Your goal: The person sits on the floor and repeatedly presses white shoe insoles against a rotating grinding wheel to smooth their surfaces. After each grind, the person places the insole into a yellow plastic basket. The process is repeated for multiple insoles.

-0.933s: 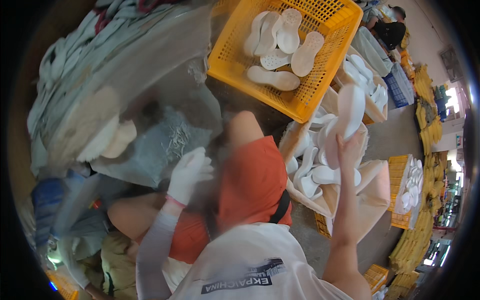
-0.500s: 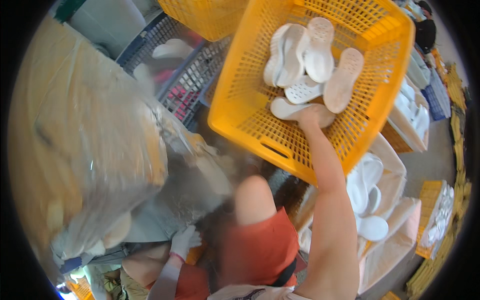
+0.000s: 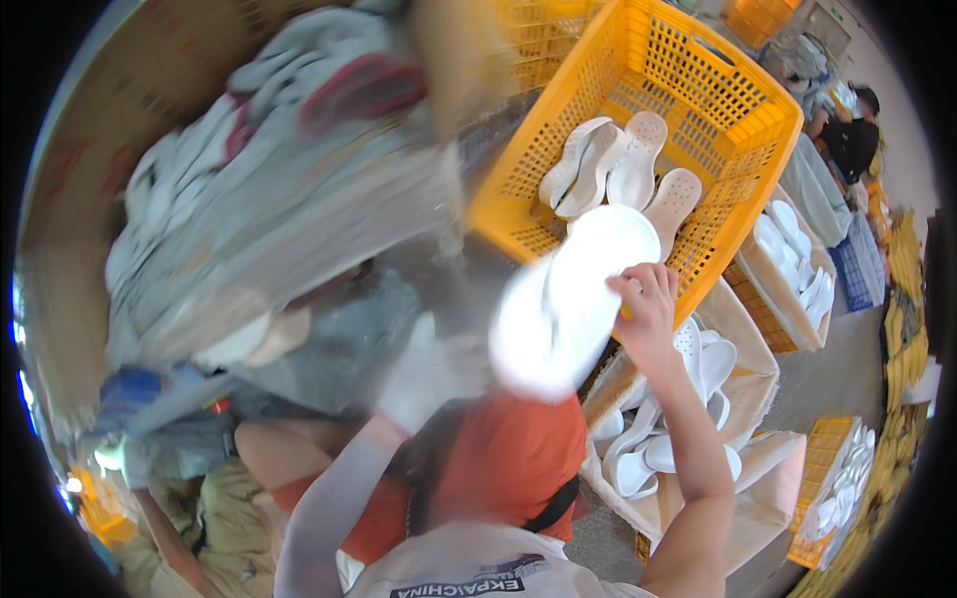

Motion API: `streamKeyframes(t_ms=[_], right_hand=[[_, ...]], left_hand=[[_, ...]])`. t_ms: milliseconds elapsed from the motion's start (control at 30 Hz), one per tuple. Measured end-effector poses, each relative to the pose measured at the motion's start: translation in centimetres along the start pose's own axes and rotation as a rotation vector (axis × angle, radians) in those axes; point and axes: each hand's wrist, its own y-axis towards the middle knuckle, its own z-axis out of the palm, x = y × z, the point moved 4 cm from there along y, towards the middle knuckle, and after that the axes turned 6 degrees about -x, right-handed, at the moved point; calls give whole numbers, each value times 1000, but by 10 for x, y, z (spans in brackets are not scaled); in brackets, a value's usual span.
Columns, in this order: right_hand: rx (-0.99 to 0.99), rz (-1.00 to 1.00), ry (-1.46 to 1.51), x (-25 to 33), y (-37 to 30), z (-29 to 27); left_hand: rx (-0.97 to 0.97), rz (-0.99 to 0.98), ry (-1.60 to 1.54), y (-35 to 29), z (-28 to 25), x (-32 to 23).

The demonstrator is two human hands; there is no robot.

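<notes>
- A pale wall (image 3: pixel 894 120) is rising at two o'clock, bending with the rim.
- Grey floor (image 3: pixel 795 377) is stretching out at three o'clock.
- Stacked yellow bundles (image 3: pixel 902 309) are lining the room's edge from three to four o'clock.
- Bluish-white light (image 3: pixel 18 324) is glaring near nine o'clock.

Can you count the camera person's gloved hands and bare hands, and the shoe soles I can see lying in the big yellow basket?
White-gloved left hand: 1
Bare right hand: 1
Pale foot-shaped soles lying in the big yellow plastic basket: 4, maybe more hidden
Total showing: 6
</notes>
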Motion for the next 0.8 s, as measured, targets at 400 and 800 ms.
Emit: streamKeyframes(t_ms=[400,800], right_hand=[[354,272,570,234,-5,15],[314,662,852,264,55,133]], left_hand=[[-681,1181,1369,-30,-77,-37],[-566,1016,1409,41,-194,-120]])
